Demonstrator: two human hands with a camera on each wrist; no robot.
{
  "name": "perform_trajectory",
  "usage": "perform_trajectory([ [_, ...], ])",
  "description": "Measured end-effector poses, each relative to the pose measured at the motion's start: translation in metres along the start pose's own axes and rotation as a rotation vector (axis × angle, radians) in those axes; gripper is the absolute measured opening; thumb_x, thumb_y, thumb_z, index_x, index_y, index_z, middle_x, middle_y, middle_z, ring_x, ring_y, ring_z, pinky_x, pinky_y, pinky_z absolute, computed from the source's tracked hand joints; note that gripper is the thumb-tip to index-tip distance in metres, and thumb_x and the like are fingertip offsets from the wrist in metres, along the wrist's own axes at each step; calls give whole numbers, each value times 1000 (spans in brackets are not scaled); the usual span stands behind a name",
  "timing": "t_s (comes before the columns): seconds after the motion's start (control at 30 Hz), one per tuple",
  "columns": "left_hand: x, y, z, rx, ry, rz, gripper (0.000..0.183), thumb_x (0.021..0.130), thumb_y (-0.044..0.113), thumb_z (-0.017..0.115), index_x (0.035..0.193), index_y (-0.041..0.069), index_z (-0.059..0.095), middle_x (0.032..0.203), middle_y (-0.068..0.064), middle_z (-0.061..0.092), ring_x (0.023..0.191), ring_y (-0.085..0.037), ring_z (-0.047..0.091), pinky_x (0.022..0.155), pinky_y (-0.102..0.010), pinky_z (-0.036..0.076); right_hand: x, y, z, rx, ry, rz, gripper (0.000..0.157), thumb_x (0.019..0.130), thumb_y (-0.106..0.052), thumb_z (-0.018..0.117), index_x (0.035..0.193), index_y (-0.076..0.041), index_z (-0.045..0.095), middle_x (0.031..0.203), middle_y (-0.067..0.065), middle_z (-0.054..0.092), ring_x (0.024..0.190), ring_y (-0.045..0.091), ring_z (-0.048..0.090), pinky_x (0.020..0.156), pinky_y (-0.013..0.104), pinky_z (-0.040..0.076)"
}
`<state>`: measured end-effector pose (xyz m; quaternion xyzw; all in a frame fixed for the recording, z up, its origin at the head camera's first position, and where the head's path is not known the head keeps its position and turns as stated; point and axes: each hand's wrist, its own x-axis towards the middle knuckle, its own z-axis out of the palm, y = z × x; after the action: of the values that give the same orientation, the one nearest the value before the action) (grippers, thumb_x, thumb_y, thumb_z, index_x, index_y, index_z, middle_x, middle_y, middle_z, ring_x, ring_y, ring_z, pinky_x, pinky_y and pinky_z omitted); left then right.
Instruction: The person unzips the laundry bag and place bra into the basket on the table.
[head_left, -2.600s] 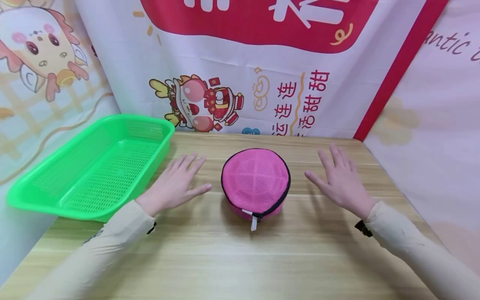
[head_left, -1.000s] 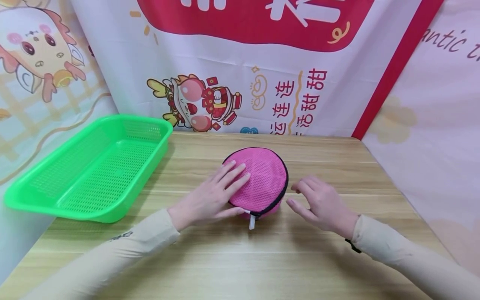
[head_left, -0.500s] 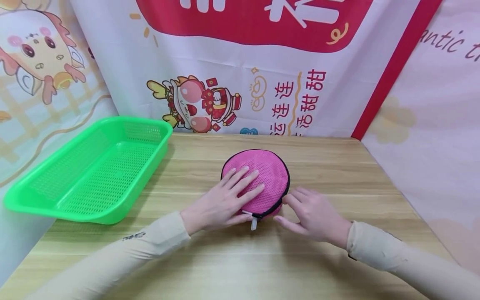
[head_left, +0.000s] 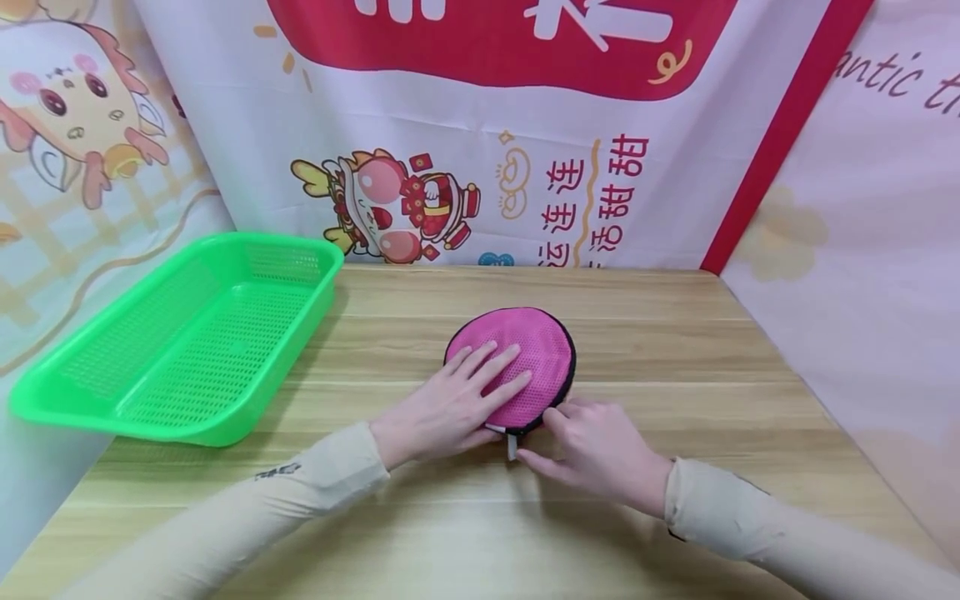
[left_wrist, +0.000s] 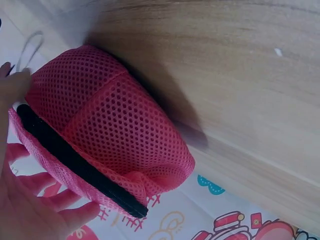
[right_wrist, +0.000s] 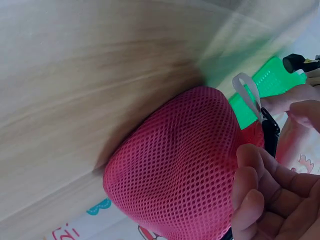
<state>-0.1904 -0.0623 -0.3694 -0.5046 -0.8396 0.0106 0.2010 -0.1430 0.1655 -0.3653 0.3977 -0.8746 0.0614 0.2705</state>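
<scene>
Early work by the look of it: the pink mesh bag (head_left: 543,358) sits central on the tabletop (head_left: 675,350), not far from the far edge, its black zip (head_left: 572,367) closed wherever it shows, so any job at the white pull tab (head_left: 512,448) looks left to do! The left hand (head_left: 450,408) lies across the lid, fingers straight and apart; the right hand (head_left: 600,450) curls its fingers at the rim beside the tab, grip or not, I cannot tell! The green basket (head_left: 232,342) lines the left edge, while bare wood runs out to the right edge
</scene>
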Motion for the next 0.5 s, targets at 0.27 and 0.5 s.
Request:
perform_trajectory([
  [0.27,4,2,1,25,17,0,79,79,48,61,142,15,26,145,-18,14,129,-40,13,100,-54,16,-1,-4,1,-28,17,56,39,74,-49,63,58,-19,43,48,-11,32,40,6,34,32,20,24],
  [0.5,9,5,-1,53,12,-10,77,81,53,54,142,16,25,144,-18,17,128,-40,16,101,-53,15,-2,-8,0,-51,61,71,35,75,-37,63,55,-20,40,48,-13,31,40,3,28,32,18,21],
])
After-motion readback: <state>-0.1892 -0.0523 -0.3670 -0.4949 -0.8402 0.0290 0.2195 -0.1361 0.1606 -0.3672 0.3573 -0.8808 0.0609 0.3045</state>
